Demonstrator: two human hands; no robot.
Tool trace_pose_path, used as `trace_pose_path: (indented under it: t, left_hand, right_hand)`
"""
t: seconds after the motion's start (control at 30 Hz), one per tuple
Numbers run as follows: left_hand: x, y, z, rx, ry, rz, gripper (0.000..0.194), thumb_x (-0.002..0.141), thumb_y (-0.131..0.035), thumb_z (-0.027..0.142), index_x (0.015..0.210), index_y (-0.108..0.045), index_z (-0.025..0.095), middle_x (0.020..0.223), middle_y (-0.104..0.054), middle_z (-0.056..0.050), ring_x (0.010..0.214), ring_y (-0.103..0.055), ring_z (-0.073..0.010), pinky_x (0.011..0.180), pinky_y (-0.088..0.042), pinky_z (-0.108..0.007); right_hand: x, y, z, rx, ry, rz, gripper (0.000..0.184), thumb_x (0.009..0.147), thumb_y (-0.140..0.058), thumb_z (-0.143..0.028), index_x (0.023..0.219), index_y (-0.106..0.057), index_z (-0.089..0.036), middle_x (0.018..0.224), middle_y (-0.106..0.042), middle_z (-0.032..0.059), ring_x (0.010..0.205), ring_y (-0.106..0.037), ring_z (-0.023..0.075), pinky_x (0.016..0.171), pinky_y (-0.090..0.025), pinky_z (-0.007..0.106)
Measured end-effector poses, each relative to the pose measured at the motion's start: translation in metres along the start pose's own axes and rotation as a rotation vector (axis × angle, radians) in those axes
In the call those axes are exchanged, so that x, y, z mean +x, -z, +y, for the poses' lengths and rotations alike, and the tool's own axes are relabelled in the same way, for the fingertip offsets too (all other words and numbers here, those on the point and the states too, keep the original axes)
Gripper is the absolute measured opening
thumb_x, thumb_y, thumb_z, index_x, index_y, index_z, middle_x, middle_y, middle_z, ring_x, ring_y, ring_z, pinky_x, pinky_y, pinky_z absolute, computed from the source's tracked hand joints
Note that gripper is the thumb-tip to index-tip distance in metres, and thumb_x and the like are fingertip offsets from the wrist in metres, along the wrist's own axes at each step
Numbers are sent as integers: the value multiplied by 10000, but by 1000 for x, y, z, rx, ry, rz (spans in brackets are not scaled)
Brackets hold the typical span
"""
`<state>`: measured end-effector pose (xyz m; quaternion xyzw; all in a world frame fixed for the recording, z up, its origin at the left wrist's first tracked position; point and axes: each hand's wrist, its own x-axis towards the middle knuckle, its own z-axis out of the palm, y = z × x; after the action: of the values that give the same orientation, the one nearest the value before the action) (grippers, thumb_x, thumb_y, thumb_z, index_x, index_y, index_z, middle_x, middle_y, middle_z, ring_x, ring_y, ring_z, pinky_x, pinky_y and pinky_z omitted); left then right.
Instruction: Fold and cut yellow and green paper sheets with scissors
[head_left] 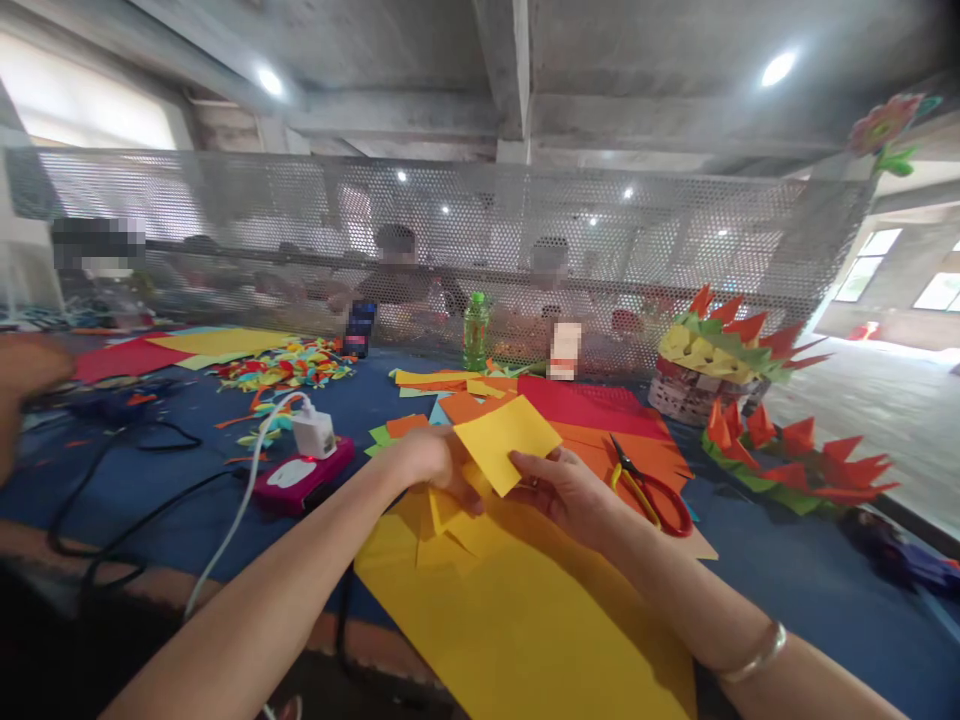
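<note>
A small yellow paper square is pinched at its near right edge by my right hand, thumb on top. My left hand is curled beside it, its fingers closed round another yellow paper piece; the fingertips are partly hidden. Below the left hand, several small yellow paper pieces lie loosely on a large yellow paper sheet. Red-and-yellow-handled scissors rest on orange paper to the right of my right hand.
A pink power strip holds a white plug with a cable. Paper scraps lie at left. A green bottle stands before a perforated screen. Pointed paper crafts stand at right. Another person's arm shows at left.
</note>
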<state>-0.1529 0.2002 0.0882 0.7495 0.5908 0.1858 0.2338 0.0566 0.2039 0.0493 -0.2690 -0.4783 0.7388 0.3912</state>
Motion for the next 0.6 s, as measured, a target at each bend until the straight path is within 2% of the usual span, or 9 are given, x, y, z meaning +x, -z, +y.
trace_pose_path:
  t: [0.07,0.13,0.2,0.27,0.33,0.4,0.43,0.53,0.6]
  left_hand:
    - [-1,7,3,80,77,22,312,379,-896,256,636,-721,235,704,-744,-52,771,-676,-307,714,-461,-327]
    - [-3,18,3,49,138,142,225,477,-865,286,616,-702,216,693,-735,-90,800,-684,-340,727,-463,-357]
    - [-5,28,2,14,178,311,214,570,-831,343,634,-690,196,738,-738,-140,903,-680,-389,763,-466,-392]
    - [-6,34,3,-64,182,483,277,687,-763,419,783,-718,163,892,-752,-196,1026,-658,-411,799,-475,-413]
    - [-6,34,8,-170,138,586,383,828,-625,468,998,-717,137,1059,-746,-206,1076,-661,-363,811,-500,-394]
    - [-6,28,15,-366,62,574,408,888,-554,439,1118,-695,132,1131,-744,-176,1028,-695,-291,801,-532,-356]
    - [-5,23,19,-518,26,532,385,870,-591,408,1115,-701,132,1123,-753,-160,982,-711,-265,790,-545,-340]
    - [-2,6,27,-1056,-36,376,333,697,-797,264,997,-747,129,1038,-780,-131,871,-724,-235,744,-562,-310]
    - [1,-5,29,-1175,-29,347,327,648,-851,235,951,-765,146,971,-790,-103,789,-721,-210,685,-558,-287]
  right_hand:
    - [1,0,6,19,-37,-14,446,622,-888,-272,1016,-725,-141,1002,-791,99,816,-750,207,755,-626,309]
    - [2,0,9,30,-63,0,413,623,-877,-248,993,-728,-143,987,-798,99,824,-757,207,771,-625,304]
    - [3,0,11,34,-75,15,405,606,-878,-233,973,-732,-147,1001,-799,101,845,-760,212,794,-624,309]
    - [3,-1,11,30,-75,33,428,568,-893,-238,956,-738,-141,1001,-797,109,847,-759,218,790,-625,314]
    - [3,-2,11,15,-55,63,439,533,-912,-260,916,-745,-130,954,-796,114,794,-752,214,738,-626,310]
    - [3,-2,10,-6,2,116,427,528,-923,-298,878,-747,-128,908,-794,101,733,-733,188,679,-614,283]
    - [3,-1,8,-16,47,152,423,533,-923,-316,871,-747,-134,898,-793,86,718,-721,170,667,-603,264]
    - [4,4,2,-43,191,259,426,553,-917,-345,892,-751,-148,890,-791,41,701,-688,127,676,-575,223]
    - [6,7,-1,-60,256,305,437,564,-908,-346,922,-752,-151,889,-792,30,694,-679,123,680,-568,227]
